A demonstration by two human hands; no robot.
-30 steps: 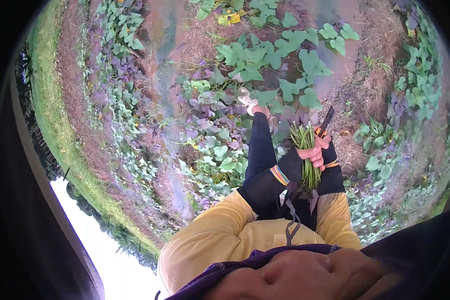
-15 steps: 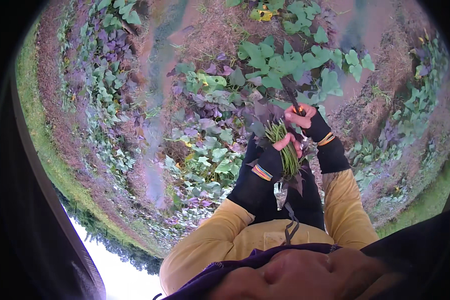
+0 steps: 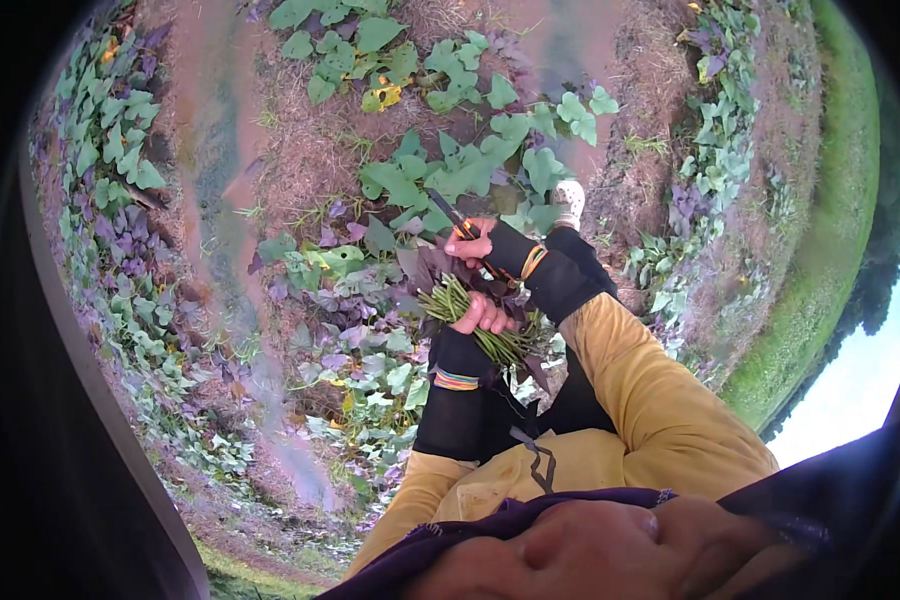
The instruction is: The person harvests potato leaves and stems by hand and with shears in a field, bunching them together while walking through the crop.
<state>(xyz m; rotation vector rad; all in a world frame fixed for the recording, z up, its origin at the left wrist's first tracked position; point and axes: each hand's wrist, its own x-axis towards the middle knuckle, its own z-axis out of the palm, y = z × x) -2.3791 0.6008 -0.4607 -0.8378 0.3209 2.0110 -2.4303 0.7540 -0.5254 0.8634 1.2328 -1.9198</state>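
Many green stems (image 3: 450,299), middles hidden behind the left hand (image 3: 484,315).

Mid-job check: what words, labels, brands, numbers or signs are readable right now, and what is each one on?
No text reads clearly.
Purple cloth at the lower edge: small pale marks, too small and blurred to read.
Black-and-orange tool in the right hand: no lettering can be made out.
Bundle of green stems in the left hand: no label shows.
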